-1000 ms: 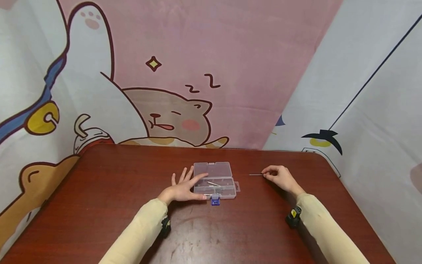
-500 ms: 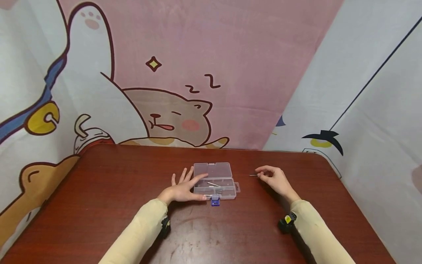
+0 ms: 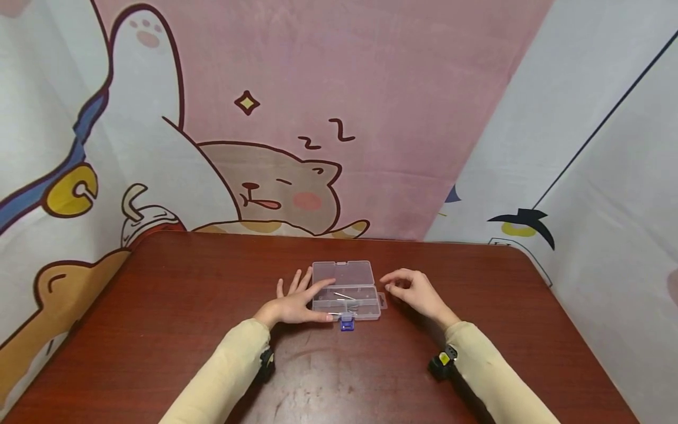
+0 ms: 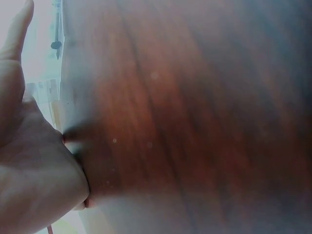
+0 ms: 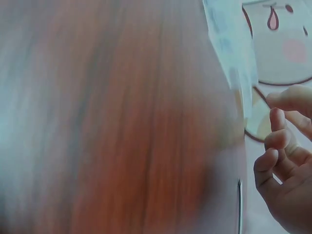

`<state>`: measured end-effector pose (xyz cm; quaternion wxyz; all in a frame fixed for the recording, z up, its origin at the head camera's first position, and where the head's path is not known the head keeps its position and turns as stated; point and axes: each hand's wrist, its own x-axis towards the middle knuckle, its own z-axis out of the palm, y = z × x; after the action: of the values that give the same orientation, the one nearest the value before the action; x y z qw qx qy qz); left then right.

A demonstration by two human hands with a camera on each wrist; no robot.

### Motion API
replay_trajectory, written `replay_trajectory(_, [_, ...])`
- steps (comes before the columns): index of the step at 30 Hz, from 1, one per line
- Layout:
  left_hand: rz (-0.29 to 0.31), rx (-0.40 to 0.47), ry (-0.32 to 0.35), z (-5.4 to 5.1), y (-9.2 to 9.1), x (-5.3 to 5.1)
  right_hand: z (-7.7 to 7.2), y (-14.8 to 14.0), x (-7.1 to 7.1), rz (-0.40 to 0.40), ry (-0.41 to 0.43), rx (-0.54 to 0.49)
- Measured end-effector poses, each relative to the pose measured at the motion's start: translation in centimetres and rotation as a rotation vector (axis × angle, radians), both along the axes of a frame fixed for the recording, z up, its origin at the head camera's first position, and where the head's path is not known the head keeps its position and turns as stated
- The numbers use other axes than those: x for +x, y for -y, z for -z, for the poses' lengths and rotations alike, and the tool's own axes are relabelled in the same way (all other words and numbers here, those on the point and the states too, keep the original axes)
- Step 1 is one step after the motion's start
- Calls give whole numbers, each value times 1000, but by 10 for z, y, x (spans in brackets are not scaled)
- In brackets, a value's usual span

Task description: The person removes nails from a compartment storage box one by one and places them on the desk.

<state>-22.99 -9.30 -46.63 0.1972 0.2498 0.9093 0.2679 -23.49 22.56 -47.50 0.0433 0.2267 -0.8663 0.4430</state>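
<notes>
the left hand point(image 3: 293, 305) is resting, fingers spread, on the open clear box point(image 3: 365, 294) on the table point(image 3: 180, 306), metal rods point(image 3: 345, 296) lying inside; the right hand point(image 3: 418, 291) is hovering beside it, loosely curled, fingertips apart.

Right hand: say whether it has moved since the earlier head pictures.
Yes: in the head view, the right hand moved leftward, toward the clear box.

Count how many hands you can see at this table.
2. The left hand is spread at the left side of the open clear plastic compartment box; the right hand is to the box's right. No others show.
</notes>
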Motion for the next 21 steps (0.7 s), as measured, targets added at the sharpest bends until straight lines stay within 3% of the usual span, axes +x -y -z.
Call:
replay_trajectory(10, [-1,3,13,0,-1,-1,-1,32,3,-84,10,-8])
replay_trajectory(21, [10,-2,49,0,0,-3,0,50,-6,-141,-65,160])
